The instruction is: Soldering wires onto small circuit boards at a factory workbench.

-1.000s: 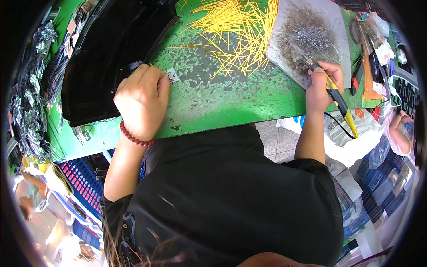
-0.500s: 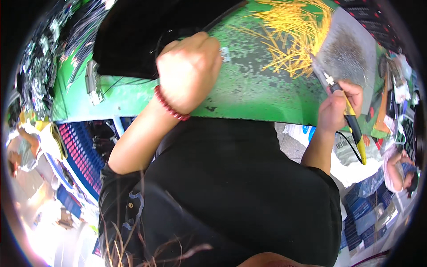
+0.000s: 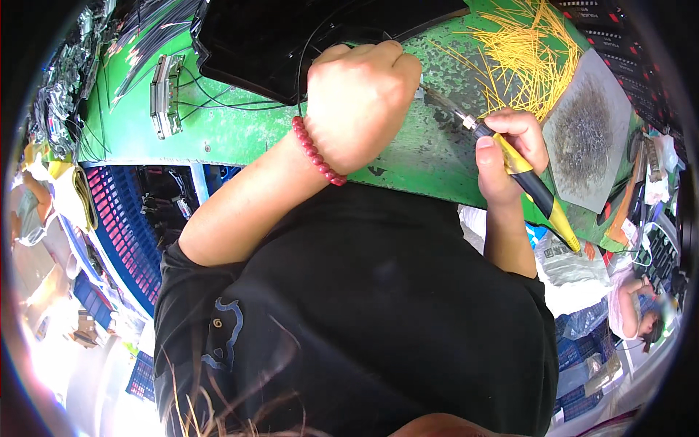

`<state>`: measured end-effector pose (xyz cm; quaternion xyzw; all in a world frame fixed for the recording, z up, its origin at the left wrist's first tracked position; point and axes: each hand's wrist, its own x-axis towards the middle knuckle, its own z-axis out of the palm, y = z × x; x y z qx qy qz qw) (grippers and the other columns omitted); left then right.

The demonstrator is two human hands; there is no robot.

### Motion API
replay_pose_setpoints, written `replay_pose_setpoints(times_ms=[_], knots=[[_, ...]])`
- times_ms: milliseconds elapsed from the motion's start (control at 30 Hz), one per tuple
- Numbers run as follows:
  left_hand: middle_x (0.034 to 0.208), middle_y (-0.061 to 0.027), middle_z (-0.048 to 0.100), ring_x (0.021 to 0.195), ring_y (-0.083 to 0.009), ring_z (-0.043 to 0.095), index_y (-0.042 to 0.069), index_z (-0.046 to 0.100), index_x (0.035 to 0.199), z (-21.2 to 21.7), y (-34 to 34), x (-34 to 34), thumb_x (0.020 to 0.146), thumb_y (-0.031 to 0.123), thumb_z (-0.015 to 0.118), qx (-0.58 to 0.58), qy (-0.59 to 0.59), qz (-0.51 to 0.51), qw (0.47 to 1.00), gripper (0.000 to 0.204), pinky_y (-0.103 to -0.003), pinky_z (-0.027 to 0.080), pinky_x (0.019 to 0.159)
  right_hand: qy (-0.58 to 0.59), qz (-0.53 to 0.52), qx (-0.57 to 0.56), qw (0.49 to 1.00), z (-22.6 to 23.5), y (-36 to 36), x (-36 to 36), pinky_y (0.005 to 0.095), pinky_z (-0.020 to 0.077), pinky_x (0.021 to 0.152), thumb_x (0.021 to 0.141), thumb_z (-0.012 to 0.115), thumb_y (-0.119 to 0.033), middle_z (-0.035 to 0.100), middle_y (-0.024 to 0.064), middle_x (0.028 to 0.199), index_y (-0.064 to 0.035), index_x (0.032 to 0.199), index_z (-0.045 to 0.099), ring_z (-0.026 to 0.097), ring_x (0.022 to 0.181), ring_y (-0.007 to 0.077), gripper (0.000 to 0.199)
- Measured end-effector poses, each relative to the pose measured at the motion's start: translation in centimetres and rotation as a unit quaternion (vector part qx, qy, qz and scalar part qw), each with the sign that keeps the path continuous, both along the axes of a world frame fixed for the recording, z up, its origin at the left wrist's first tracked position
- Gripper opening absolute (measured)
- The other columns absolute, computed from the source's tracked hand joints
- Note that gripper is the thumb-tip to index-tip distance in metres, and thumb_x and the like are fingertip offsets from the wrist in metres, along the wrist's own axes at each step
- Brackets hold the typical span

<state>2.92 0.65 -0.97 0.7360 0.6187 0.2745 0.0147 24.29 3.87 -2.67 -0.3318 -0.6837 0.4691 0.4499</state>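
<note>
My left hand (image 3: 362, 102), with a red bead bracelet (image 3: 314, 151) on the wrist, is closed over the green worktop (image 3: 240, 149). What its fingers hold is mostly hidden; a small pale piece (image 3: 420, 90) peeks out at its right side. My right hand (image 3: 513, 149) grips a yellow and black soldering iron (image 3: 537, 191) like a pen. The iron's tip reaches left, close to that pale piece; contact cannot be made out. Black wires run from a grey metal clamp-like piece (image 3: 167, 96) on the left toward my left hand.
A glossy black sheet or bag (image 3: 255, 51) lies beyond my left hand. Thin yellow wires (image 3: 524, 58) are heaped at the back right, beside a grey pad (image 3: 586, 131) with dark stains. Black wires (image 3: 156, 36) lie at the back left. A blue basket (image 3: 120, 226) stands below the table's left edge.
My right hand has brought the soldering iron left, from the grey pad to beside my left hand. The view has shifted, so my left hand appears farther right, still closed.
</note>
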Motion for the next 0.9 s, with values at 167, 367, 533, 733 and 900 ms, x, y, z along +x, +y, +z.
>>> replay_pose_setpoints(times_ms=[167, 367, 533, 733, 900], knots=[[0.067, -0.0042, 0.055, 0.061, -0.0228, 0.059, 0.008, 0.058, 0.069, 0.02, 0.05, 0.02, 0.069, 0.008, 0.069, 0.001, -0.001, -0.003, 1.000, 0.011, -0.033, 0.047, 0.058, -0.011, -0.009, -0.005, 1.000, -0.02, -0.01, -0.13, 0.0223, 0.0384, 0.055, 0.077, 0.075, -0.020, 0.058, 0.0063, 0.078, 0.0002, 0.088, 0.059, 0.048, 0.062, 0.0074, 0.028], [0.066, -0.0042, 0.055, 0.060, -0.0225, 0.059, 0.008, 0.057, 0.068, -0.18, 0.17, 0.02, 0.070, 0.007, 0.069, 0.010, 0.000, -0.004, 1.000, 0.011, -0.033, 0.047, 0.056, -0.022, 0.021, 0.013, 0.999, -0.30, 0.20, 0.01, 0.0224, 0.0400, 0.058, 0.078, 0.075, -0.019, 0.058, 0.0077, 0.082, 0.0006, 0.090, 0.058, 0.050, 0.064, 0.0088, 0.028], [0.066, -0.0046, 0.055, 0.060, -0.0228, 0.059, 0.008, 0.057, 0.068, 0.01, 0.22, 0.07, 0.070, 0.007, 0.068, 0.015, 0.005, -0.007, 1.000, 0.011, -0.032, 0.047, 0.056, 0.074, -0.023, 0.016, 0.997, -0.44, -0.12, 0.32, 0.0234, 0.0413, 0.062, 0.080, 0.072, -0.017, 0.058, 0.0099, 0.085, 0.0018, 0.091, 0.056, 0.051, 0.070, 0.0109, 0.028], [0.066, -0.0043, 0.056, 0.060, -0.0226, 0.059, 0.008, 0.058, 0.068, -0.05, 0.17, 0.11, 0.069, 0.007, 0.068, 0.008, 0.004, -0.008, 1.000, 0.011, -0.032, 0.046, 0.056, 0.070, -0.041, 0.015, 0.997, -0.54, -0.33, 0.37, 0.0225, 0.0383, 0.060, 0.080, 0.073, -0.017, 0.057, 0.0076, 0.084, 0.0015, 0.094, 0.055, 0.047, 0.068, 0.0083, 0.029], [0.066, -0.0037, 0.057, 0.060, -0.0228, 0.059, 0.008, 0.059, 0.068, 0.38, 0.16, 0.13, 0.069, 0.008, 0.069, 0.004, 0.008, -0.003, 1.000, 0.010, -0.032, 0.047, 0.056, 0.051, -0.043, -0.009, 0.998, -0.12, -0.65, -0.16, 0.0189, 0.0350, 0.058, 0.081, 0.073, -0.010, 0.057, 0.0049, 0.090, 0.0007, 0.103, 0.056, 0.043, 0.066, 0.0039, 0.029]])
